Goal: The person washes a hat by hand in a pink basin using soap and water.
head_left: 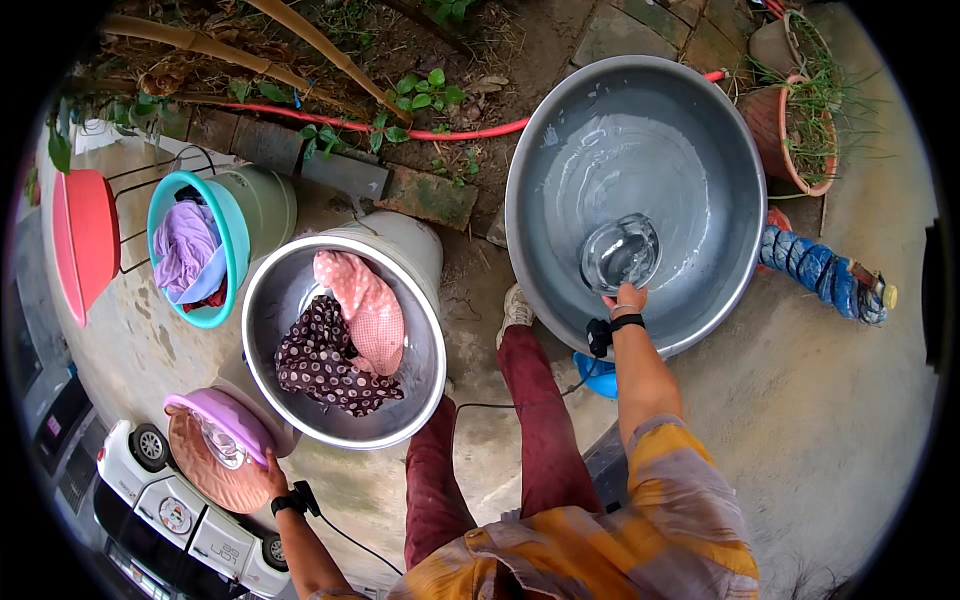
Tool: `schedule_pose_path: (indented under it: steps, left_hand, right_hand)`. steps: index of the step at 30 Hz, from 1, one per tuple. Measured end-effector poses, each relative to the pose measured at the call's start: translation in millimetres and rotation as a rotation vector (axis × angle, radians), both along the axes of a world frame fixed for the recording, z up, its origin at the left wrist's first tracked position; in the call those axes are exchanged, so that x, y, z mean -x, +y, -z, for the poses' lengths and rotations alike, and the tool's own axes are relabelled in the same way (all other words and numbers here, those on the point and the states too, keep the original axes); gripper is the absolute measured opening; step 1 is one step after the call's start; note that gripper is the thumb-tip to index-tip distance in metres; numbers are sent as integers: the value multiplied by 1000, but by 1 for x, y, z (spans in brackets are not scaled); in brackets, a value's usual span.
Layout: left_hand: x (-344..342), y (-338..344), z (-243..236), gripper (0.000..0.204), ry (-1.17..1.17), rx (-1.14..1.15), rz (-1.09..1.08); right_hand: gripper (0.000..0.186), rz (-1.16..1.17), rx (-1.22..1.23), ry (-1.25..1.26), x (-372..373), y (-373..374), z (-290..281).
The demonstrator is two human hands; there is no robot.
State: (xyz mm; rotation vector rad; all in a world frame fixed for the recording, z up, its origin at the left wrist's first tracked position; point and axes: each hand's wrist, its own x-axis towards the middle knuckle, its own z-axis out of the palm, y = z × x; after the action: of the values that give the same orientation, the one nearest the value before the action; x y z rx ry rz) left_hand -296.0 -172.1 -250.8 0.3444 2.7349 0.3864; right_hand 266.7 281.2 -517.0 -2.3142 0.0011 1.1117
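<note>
My right hand (627,298) is closed on the rim of a shiny, see-through-looking bowl (648,240), held inside a large grey metal tub (640,75). Water with ripples shows in the tub. Far to the left, my left hand (272,480) grips the edge of a lilac basin (225,408); some of its fingers are hidden. Inside that basin lies something clear and shiny, and a peach-coloured, ribbed piece (205,465) shows along its near side. Between my hands stands a steel basin (425,400) holding a pink dotted cloth (365,310) and a dark patterned cloth (325,355).
A turquoise tub (238,255) of clothes and a red basin (85,245) stand at the left. A red hose (465,132) runs along the brick-edged soil bed. Right of the tub are a potted plant (808,140) and a blue-wrapped pipe (825,278). A white vehicle (190,520) is at lower left.
</note>
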Motion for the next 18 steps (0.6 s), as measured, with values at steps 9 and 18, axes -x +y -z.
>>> schedule_pose_path:
  steps: [9, 18]
  left_hand:
    - [3, 1, 21, 42, 72, 62, 14]
    - [16, -41, -66, 48, 137, 229, -35]
  right_hand:
    - [18, 251, -140, 643, -69, -61, 17]
    - [16, -126, -226, 685, -23, -75, -138]
